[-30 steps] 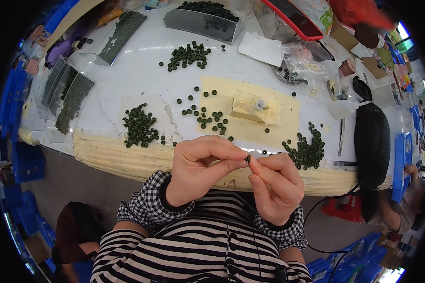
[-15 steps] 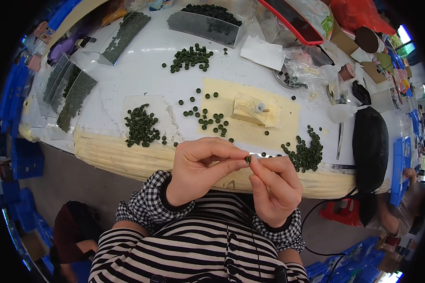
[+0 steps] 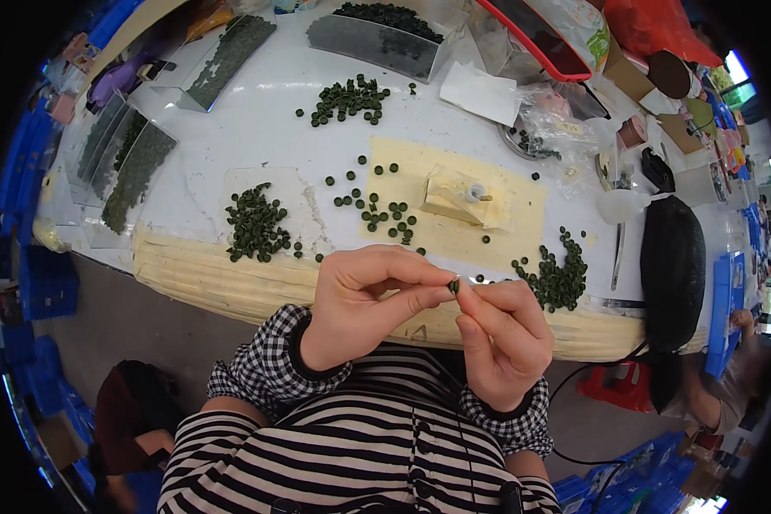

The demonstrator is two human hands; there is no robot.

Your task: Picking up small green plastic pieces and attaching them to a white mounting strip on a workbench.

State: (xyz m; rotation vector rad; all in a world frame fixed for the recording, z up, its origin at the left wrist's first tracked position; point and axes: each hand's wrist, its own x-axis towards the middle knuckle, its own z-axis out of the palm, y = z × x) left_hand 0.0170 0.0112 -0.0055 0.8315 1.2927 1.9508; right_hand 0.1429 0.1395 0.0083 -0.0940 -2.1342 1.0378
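Note:
Between the fingertips of both my hands is a small dark green round piece (image 3: 453, 287). My left hand (image 3: 373, 295) pinches it from the left with thumb and forefinger. From the right, the closed fingers of my right hand (image 3: 507, 332) press against the same piece. Just beyond my hands, loose green pieces (image 3: 394, 214) are scattered on and beside a tan sheet (image 3: 510, 206). One pile of green pieces (image 3: 257, 224) lies to the left of my hands and another pile (image 3: 557, 270) to the right.
A tape-wrapped block (image 3: 450, 195) with a small peg stands on the tan sheet. Clear trays (image 3: 373, 50) with green pieces line the back. A red-edged phone (image 3: 544, 38) is at back right, a black pouch (image 3: 672, 265) at right. Padding (image 3: 214, 278) covers the table's front edge.
Both hands stay pinched together at nearly the same place. The green piece has turned slightly between the fingertips.

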